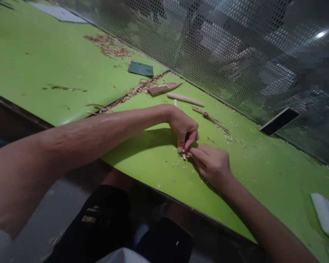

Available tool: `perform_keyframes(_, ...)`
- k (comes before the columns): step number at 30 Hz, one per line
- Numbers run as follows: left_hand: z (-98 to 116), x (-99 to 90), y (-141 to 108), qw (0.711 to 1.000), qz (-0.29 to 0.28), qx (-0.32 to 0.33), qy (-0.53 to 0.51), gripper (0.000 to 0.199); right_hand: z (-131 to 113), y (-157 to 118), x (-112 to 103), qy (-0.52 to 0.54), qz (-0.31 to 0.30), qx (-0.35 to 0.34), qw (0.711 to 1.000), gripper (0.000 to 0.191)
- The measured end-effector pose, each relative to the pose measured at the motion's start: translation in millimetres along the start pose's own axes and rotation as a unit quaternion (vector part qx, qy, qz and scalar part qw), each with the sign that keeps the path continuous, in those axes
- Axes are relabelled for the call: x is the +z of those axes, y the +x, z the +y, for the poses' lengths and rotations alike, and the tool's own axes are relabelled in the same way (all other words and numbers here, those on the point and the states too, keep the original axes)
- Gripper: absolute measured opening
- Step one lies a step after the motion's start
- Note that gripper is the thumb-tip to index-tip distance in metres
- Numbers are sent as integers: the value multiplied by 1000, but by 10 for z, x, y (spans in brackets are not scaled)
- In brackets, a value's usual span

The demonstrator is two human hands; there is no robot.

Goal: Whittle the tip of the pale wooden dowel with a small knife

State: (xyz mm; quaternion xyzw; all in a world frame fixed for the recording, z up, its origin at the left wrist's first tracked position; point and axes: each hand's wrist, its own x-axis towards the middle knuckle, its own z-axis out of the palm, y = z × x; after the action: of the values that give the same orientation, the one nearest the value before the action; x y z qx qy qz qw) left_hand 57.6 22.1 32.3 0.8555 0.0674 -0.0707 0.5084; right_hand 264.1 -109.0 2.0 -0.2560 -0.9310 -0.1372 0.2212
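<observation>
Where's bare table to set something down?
Mostly bare green tabletop: between dark slab, white object and right hand; also left of shavings pile. Crowded: littered seam and wood pieces beyond left hand.

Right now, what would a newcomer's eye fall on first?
Probably the left hand and right hand, meeting near the table's front edge over a small pale stick and a thin dark tool. Next, the bright green tabletop beneath them, with a heap of curly wood shavings toward the far left. At the right, a dark-faced slab, perhaps a phone, leans against the perforated screen.
</observation>
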Motion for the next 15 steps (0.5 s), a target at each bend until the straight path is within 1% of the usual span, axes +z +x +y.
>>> perform_keyframes(4,25,13,9,1000,16,-7,0,26,-24,34,-6,-22,5,-15,1000,30)
perform_keyframes(7,49,19,3,1000,7,-15,11,28,-26,46,-25,-51,21,-40,998,30)
perform_keyframes(11,56,23,-8,999,25,-44,-4,27,-23,63,-87,-108,0,-85,990,20)
perform_keyframes(15,38,16,6,999,10,-41,0,27,-38,78,-117,-126,-9,-94,988,18)
